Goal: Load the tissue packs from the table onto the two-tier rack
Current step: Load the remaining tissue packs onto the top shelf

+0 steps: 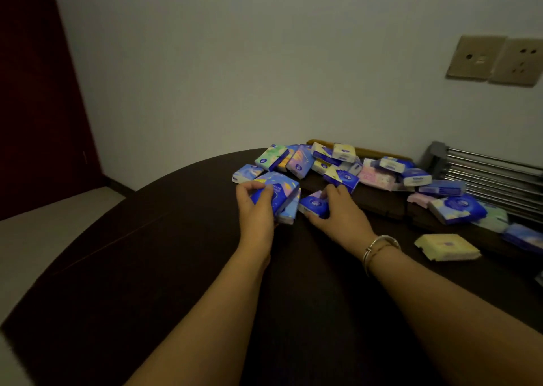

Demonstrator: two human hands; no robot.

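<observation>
Several small tissue packs lie in a loose pile on the far side of a dark round table. My left hand grips a blue patterned pack, tilted up, with another pack under it. My right hand has its fingers curled round a dark blue pack lying on the table. A metal-barred rack stands at the right edge of the view, with packs lying against its front.
A pale yellow pack lies alone to the right of my right wrist. A wooden chair back shows behind the pile. Wall sockets sit up on the right, and a dark red door is at left.
</observation>
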